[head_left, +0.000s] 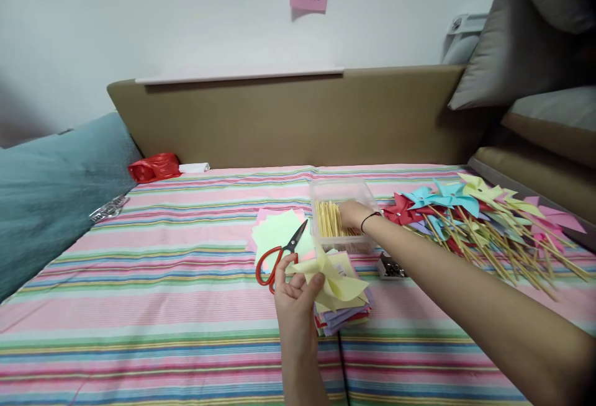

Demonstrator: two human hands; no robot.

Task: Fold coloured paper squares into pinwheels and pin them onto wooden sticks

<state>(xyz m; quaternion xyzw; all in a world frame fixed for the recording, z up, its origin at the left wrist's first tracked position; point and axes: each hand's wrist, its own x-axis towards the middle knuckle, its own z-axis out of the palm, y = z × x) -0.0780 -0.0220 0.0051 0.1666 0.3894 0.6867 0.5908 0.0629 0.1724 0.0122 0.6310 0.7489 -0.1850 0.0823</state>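
My left hand pinches a pale yellow paper pinwheel, its blades folded in, over a stack of coloured paper sheets. My right hand, a dark band at its wrist, reaches into a clear plastic box among thin wooden sticks; its fingertips are hidden there. Just beyond my left hand, red-handled scissors lie partly on fanned green and pink paper squares. Under my right forearm stands a small open box of metal pins.
Several finished pinwheels on sticks are piled at the right. A red plastic bag, a white packet and a clear packet lie at the left. Striped cloth covers the surface; grey cushions are at the upper right.
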